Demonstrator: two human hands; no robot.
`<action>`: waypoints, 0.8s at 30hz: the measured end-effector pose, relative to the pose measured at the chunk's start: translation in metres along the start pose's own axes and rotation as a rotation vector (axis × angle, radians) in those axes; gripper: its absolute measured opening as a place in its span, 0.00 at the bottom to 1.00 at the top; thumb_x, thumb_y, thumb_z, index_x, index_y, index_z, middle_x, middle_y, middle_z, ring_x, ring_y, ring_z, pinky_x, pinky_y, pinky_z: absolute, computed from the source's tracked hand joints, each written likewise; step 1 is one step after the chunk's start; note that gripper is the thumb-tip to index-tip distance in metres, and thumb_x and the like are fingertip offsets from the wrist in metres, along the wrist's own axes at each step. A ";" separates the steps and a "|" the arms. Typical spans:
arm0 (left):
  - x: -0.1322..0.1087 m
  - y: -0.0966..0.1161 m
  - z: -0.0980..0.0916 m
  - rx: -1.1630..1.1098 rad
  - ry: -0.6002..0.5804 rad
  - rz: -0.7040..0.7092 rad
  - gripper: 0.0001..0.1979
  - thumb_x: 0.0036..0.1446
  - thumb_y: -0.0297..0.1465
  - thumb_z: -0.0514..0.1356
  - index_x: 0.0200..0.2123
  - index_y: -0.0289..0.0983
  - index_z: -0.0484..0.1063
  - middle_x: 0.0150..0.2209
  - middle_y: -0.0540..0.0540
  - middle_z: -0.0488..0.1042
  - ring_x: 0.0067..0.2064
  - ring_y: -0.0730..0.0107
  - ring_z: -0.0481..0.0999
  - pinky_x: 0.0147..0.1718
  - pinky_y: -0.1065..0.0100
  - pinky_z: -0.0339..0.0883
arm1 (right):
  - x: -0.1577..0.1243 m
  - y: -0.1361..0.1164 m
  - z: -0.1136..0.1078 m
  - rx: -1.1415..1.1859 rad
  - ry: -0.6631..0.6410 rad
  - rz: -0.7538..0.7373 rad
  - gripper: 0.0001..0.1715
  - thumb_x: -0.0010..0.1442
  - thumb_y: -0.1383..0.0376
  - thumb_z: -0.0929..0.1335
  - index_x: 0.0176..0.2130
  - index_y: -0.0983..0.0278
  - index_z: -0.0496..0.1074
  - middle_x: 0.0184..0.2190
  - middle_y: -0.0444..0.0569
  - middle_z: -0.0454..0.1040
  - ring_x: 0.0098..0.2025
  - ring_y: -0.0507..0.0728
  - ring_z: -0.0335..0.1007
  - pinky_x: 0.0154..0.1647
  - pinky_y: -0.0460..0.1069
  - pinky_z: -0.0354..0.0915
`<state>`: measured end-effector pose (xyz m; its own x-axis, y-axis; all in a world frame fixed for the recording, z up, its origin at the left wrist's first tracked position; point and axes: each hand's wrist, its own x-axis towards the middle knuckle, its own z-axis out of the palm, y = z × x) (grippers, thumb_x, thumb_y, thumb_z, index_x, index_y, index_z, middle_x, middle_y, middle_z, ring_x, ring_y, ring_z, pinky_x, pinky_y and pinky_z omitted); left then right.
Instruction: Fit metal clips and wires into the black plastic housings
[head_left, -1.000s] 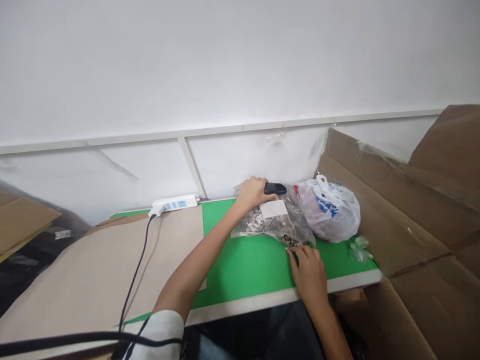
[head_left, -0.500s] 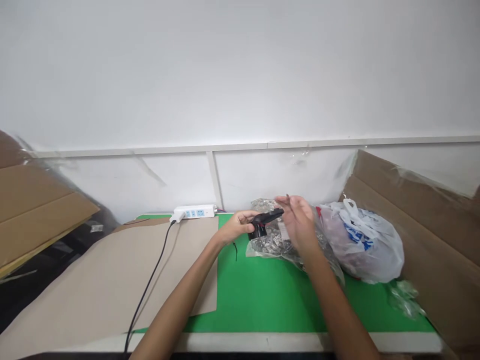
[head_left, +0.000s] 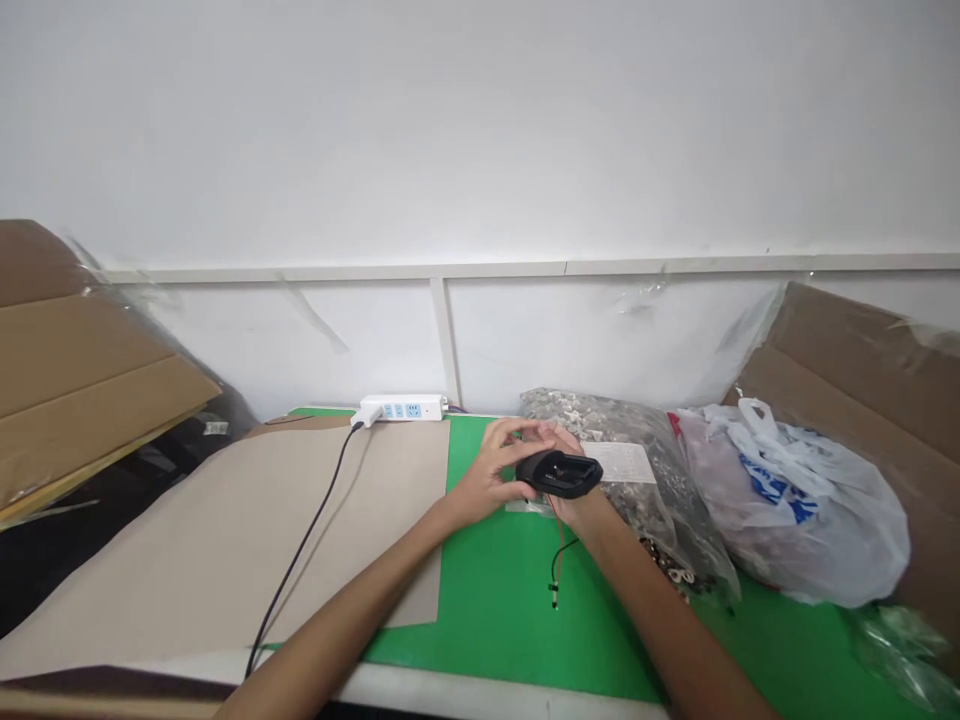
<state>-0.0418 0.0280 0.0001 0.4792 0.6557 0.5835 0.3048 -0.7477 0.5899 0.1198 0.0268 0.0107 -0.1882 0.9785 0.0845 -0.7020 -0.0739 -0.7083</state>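
One brown cardboard box [head_left: 97, 390] was slumped at my far left, and next to it a sheet of bare cardboard [head_left: 225, 530] covered that side of the green tabletop [head_left: 487, 610]. A white power strip [head_left: 412, 408] lay at the back by the wall, with a plug in its left end and a black cord [head_left: 307, 545] trailing toward me over the sheet.

Then my left hand [head_left: 491, 475], wrapped around the near end of a black part [head_left: 555, 472], thumb below and fingers over the top, only about as open as the thing was thick. The part was up off the table, right between my hands, long axis pretty much left to right, hollow side facing me, the other end poking out free to the right. So the left hand had the closer end. My right hand [head_left: 576, 508] was tucked in behind; the part hid most of it, so I can't tell how curled it was or what it held.

A red wire [head_left: 559, 537] and a black one dangled below. Right of that: a clear bag of small parts [head_left: 637, 425], then a tied white bag [head_left: 817, 510] beside more cardboard [head_left: 862, 340].
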 end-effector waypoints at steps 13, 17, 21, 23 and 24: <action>-0.004 0.020 0.007 -0.252 0.232 -0.260 0.28 0.63 0.55 0.61 0.57 0.43 0.76 0.61 0.39 0.71 0.56 0.61 0.74 0.57 0.61 0.70 | 0.007 -0.013 -0.013 -0.220 0.263 -0.327 0.27 0.57 0.43 0.74 0.38 0.58 0.62 0.24 0.37 0.74 0.24 0.53 0.72 0.27 0.48 0.70; -0.003 0.037 0.011 -0.684 0.111 -0.498 0.32 0.64 0.60 0.53 0.40 0.35 0.75 0.26 0.48 0.74 0.23 0.76 0.68 0.25 0.73 0.61 | 0.009 -0.045 -0.023 -0.394 0.241 -0.671 0.25 0.65 0.42 0.69 0.42 0.56 0.57 0.26 0.35 0.74 0.25 0.54 0.76 0.32 0.51 0.74; -0.004 0.042 0.008 -0.976 -0.305 -0.615 0.46 0.63 0.66 0.39 0.37 0.30 0.77 0.22 0.44 0.72 0.17 0.77 0.61 0.18 0.73 0.52 | 0.009 -0.054 -0.033 -0.591 0.092 -0.797 0.21 0.71 0.44 0.65 0.43 0.56 0.57 0.28 0.37 0.75 0.28 0.53 0.77 0.36 0.52 0.74; -0.004 0.039 0.006 -1.056 -0.434 -0.677 0.44 0.65 0.63 0.42 0.44 0.29 0.78 0.22 0.45 0.73 0.16 0.79 0.59 0.17 0.73 0.50 | 0.009 -0.050 -0.039 -0.698 0.051 -0.797 0.18 0.73 0.46 0.63 0.44 0.56 0.57 0.30 0.39 0.76 0.30 0.54 0.77 0.37 0.52 0.74; -0.004 0.037 0.005 -1.087 -0.484 -0.709 0.43 0.65 0.62 0.43 0.46 0.28 0.77 0.22 0.45 0.73 0.15 0.79 0.58 0.17 0.73 0.50 | 0.009 -0.047 -0.041 -0.761 0.040 -0.802 0.17 0.74 0.47 0.62 0.44 0.57 0.58 0.31 0.41 0.76 0.32 0.54 0.78 0.38 0.53 0.73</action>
<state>-0.0284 -0.0031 0.0169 0.7960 0.5892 -0.1388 -0.0798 0.3295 0.9408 0.1797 0.0467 0.0162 0.1648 0.6958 0.6991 -0.0022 0.7090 -0.7052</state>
